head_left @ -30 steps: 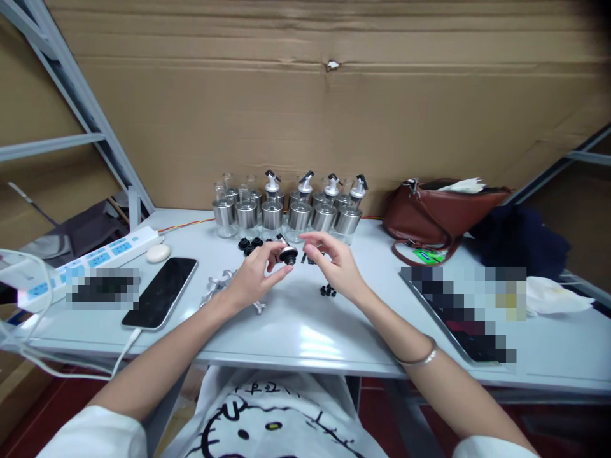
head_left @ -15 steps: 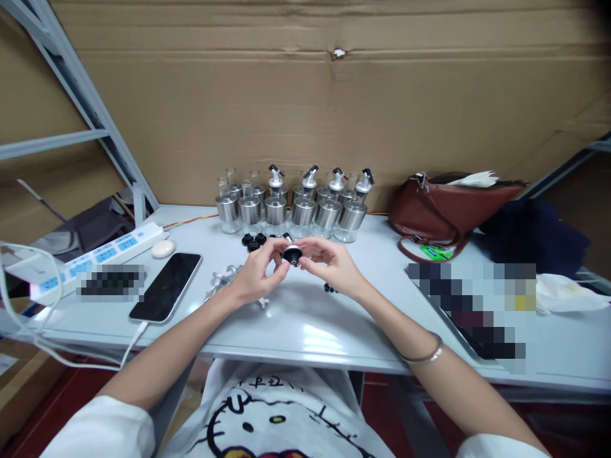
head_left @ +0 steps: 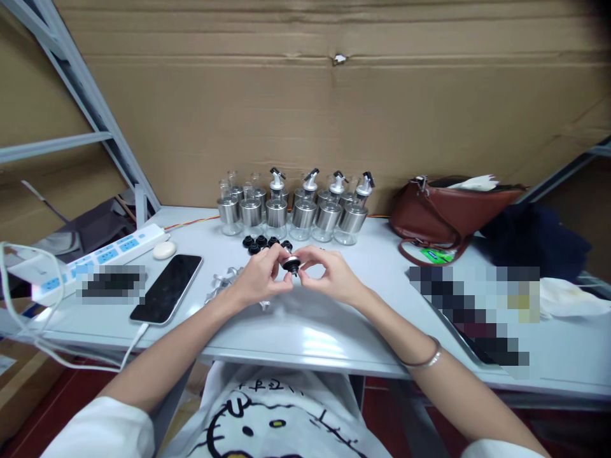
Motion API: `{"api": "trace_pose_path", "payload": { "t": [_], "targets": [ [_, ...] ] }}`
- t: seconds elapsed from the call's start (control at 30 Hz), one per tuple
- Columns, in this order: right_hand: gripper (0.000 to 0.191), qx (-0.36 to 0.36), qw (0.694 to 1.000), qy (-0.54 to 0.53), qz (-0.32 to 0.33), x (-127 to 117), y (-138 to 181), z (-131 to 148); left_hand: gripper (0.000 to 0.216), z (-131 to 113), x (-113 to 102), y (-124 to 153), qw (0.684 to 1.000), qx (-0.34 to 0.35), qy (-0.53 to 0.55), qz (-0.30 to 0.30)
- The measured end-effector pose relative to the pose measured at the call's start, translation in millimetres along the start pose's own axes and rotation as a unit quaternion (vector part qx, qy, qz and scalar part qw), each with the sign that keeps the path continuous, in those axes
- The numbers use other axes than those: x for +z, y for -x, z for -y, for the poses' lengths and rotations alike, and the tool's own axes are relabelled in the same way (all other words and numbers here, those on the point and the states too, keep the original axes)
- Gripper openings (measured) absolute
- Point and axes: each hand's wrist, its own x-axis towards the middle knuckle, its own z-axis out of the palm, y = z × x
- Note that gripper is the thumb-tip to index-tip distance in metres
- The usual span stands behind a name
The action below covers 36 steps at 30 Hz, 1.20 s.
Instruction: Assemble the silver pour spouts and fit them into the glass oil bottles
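Observation:
My left hand (head_left: 258,280) and my right hand (head_left: 329,277) meet above the middle of the pale table (head_left: 305,331). Both pinch one small pourer cap (head_left: 290,263), silver with a black stopper, between their fingertips. Behind them lie several loose black stoppers (head_left: 260,242). Further back stands a cluster of small glass and steel bottles (head_left: 291,207); several at the rear carry pourer tops. Silver metal parts (head_left: 222,280) lie just left of my left wrist.
A black phone (head_left: 167,288) on a white cable lies at the left, next to a white power strip (head_left: 95,257) and a small white oval object (head_left: 163,250). A brown leather bag (head_left: 449,207) and dark cloth sit at the right. Cardboard backs the table.
My right hand has come in from the right and closed on the cap that my left hand was holding alone. Both hands have dropped slightly toward the table.

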Motion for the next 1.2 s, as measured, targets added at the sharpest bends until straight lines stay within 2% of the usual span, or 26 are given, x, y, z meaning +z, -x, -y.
{"api": "trace_pose_path", "payload": {
  "t": [0.1, 0.3, 0.5, 0.83, 1.07, 1.2],
  "targets": [
    [0.024, 0.003, 1.0, -0.007, 0.013, -0.1, -0.3, -1.3, 0.018, 2.3, 0.5, -0.4, 1.0, 0.003, -0.023, 0.002],
    [0.022, 0.017, 1.0, 0.003, 0.004, 0.1, 1.2, -4.8, 0.024, 0.8, 0.1, -3.2, 0.996, 0.063, -0.065, -0.005],
    [0.028, 0.009, 1.0, 0.011, 0.026, 1.3, 0.5, -3.4, 0.013, -1.5, -1.8, -2.7, 0.995, 0.05, -0.085, -0.012],
    [0.023, 0.022, 0.999, 0.02, 0.031, 1.5, 2.9, -3.2, 0.014, 1.9, -2.2, -2.3, 0.993, 0.081, -0.089, -0.003],
    [0.032, 0.03, 0.998, -0.048, 0.004, -1.0, -1.3, -3.3, 0.022, 9.8, 1.1, -0.9, 0.982, 0.141, -0.093, -0.089],
    [0.033, 0.025, 0.998, -0.055, 0.014, -3.6, -3.6, -4.5, 0.022, 12.6, 3.6, 0.3, 0.977, 0.157, -0.095, -0.111]
  ]
}}
